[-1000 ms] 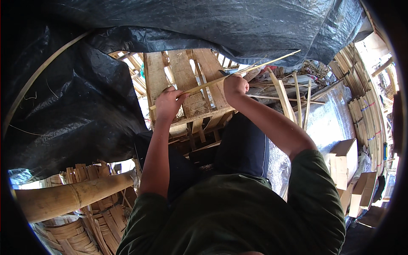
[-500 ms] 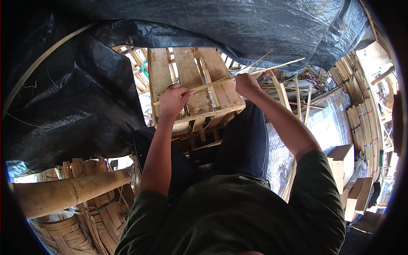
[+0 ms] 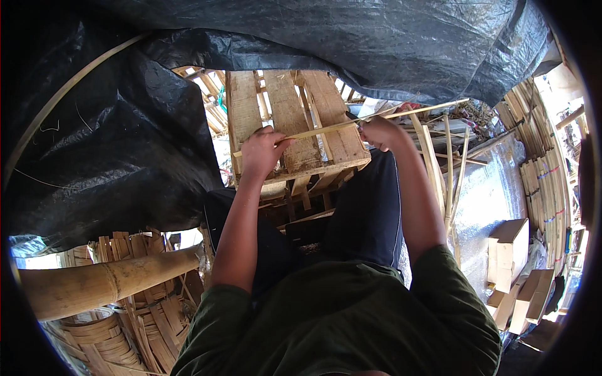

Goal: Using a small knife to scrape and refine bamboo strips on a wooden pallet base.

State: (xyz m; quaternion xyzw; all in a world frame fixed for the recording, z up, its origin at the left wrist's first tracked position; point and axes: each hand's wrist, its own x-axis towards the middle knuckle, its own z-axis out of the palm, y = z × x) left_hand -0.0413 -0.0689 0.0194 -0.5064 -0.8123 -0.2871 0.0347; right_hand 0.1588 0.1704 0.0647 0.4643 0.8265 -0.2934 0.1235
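Observation:
A long, pale bamboo strip (image 3: 321, 130) lies slantwise over a slatted wooden crate (image 3: 276, 94) between my knees. Its far end sticks out to the right past the crate. My left hand (image 3: 261, 150) is closed on the strip near its left end, thumb toward the middle. Farther along, my right hand (image 3: 384, 133) is closed beside the strip, at the crate's right edge. From its fingers a small dark blade, like a knife (image 3: 352, 116), pokes out against the strip. The handle is hidden in my fist.
Black plastic sheeting (image 3: 125, 156) hangs at the left and across the far side. A thick bamboo pole (image 3: 113, 276) and woven baskets (image 3: 94, 338) are at the lower left. Upright bamboo strips (image 3: 448, 169), a silvery sheet (image 3: 495, 182) and cardboard boxes (image 3: 509, 250) are at the right.
My right hand has turned, and its elbow has come in toward my body. The dark blade now shows at its fingers. A thin sliver that stood up beyond the strip has dropped lower.

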